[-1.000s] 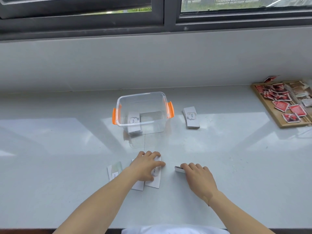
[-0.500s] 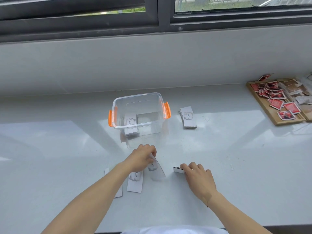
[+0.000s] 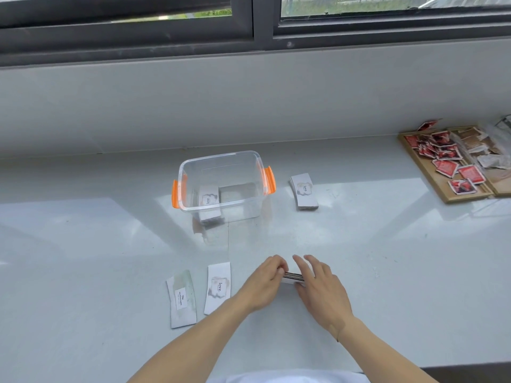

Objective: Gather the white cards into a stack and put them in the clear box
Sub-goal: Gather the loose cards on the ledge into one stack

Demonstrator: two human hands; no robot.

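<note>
Both hands pinch the small card stack [image 3: 293, 277]: left hand [image 3: 262, 283] at its 9 o'clock edge, right hand [image 3: 318, 283] opposite, fingers curled. The left hand has crossed over since, leaving two loose cards [image 3: 218, 287]; the clear box [image 3: 221, 186] sits at 12 o'clock.

Bare counter [image 3: 359, 244] between hands and clear box [image 3: 221, 186], unobstructed.

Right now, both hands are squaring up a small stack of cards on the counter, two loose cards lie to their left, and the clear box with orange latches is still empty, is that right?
Not quite: the clear box is not empty. The head view shows a stack of white cards already inside it. The rest holds: both the left hand and right hand are on the small stack, with two loose cards to their left.
</note>
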